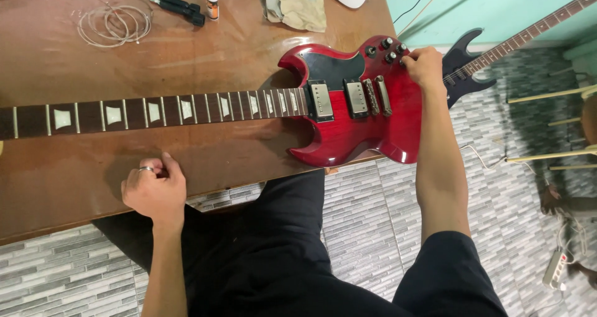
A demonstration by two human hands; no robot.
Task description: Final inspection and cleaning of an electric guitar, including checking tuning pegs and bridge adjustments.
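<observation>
Flat: red guitar (348, 115) neck left, R hand (425, 65) fingers pinched on knob (402, 61), L hand (154, 189) fist.

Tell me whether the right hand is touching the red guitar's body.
Touching. The head view shows the right hand with its fingers resting on the red guitar by the black control knobs, no gap visible between them.
</observation>
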